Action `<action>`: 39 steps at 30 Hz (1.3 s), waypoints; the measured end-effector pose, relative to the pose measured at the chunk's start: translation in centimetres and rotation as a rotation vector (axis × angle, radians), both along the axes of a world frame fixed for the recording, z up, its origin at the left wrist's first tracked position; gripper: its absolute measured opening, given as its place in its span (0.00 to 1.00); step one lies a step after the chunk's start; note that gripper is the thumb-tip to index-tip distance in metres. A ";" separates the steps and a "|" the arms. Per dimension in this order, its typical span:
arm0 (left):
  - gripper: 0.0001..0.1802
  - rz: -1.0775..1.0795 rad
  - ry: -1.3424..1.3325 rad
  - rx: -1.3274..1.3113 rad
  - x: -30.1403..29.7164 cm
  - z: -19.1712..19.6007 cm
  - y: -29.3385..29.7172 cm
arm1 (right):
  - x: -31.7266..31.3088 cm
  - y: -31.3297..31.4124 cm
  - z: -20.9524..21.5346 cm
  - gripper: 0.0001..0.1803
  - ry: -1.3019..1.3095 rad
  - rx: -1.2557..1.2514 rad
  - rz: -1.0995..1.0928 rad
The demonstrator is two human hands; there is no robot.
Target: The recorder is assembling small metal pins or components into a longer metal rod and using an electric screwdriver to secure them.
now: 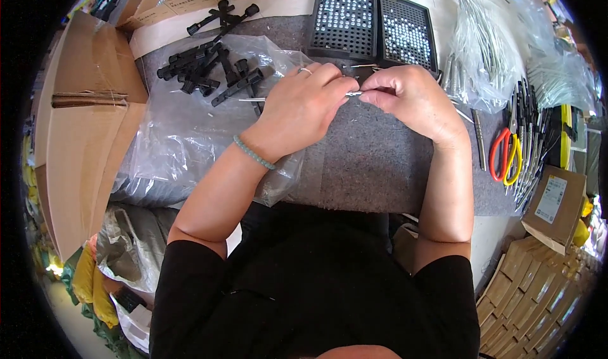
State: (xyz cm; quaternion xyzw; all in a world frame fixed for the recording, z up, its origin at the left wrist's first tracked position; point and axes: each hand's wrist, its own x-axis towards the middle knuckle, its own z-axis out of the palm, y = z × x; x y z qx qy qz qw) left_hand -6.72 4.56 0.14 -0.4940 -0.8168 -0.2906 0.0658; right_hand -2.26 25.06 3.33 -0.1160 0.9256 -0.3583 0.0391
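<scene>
My left hand (304, 108), with a ring and a beaded bracelet at the wrist, is closed around a thin metal rod (253, 99). One end of the rod sticks out to the left of the hand; a short silvery tip (353, 93) shows at the right, between the two hands. Thumb and forefinger of my right hand (411, 99) pinch at that tip; whatever small piece they hold is hidden. Just beyond the hands lie two black perforated trays, the left tray (312, 32) and the right tray (432, 36), both filled with small shiny metal pieces.
Several black plastic parts (209, 61) lie on a clear plastic bag (183, 143) at the left. Bagged metal rods (478, 61), scissors (506, 153) and loose rods (529, 150) are at the right. Cardboard boxes (88, 137) flank the grey mat (373, 162).
</scene>
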 end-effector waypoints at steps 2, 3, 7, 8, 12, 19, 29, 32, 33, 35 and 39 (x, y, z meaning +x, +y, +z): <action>0.14 -0.005 -0.006 -0.007 -0.1 -0.1 0.0 | -0.1 0.0 -0.2 0.08 -0.020 -0.038 0.006; 0.13 -0.011 -0.009 -0.010 -0.1 -0.2 0.0 | -0.1 0.1 -0.3 0.08 -0.037 -0.072 0.011; 0.13 -0.028 -0.016 -0.034 0.1 -0.2 0.2 | -0.1 1.1 -0.7 0.11 -0.044 -0.190 -0.132; 0.13 -0.023 -0.014 -0.044 0.1 -0.3 0.1 | -0.3 1.0 0.1 0.11 -0.085 -0.266 -0.277; 0.13 -0.021 0.006 -0.049 0.3 -0.4 0.2 | -0.9 1.5 -0.2 0.16 0.190 -0.534 -0.513; 0.13 -0.027 0.005 -0.087 -0.5 -0.5 0.1 | -2.9 -1.0 7.4 0.28 0.525 -1.388 -0.299; 0.14 -0.032 -0.010 -0.091 0.4 -0.3 -0.1 | -3.5 -3.2 13.8 0.29 0.535 -0.994 -0.248; 0.14 -0.027 -0.010 -0.083 0.9 -0.4 -0.2 | -4.5 -2.7 14.4 0.28 0.508 -1.036 -0.100; 0.14 -0.034 0.002 -0.074 0.5 -0.4 0.0 | -4.5 -3.0 14.9 0.26 0.520 -1.019 -0.085; 0.14 -0.029 0.019 -0.073 0.4 -0.1 -0.2 | -5.1 -3.0 15.2 0.26 0.540 -1.056 -0.030; 0.14 -0.056 0.009 -0.073 -0.1 -0.1 0.4 | -11.2 0.2 13.2 0.25 0.588 -1.330 0.823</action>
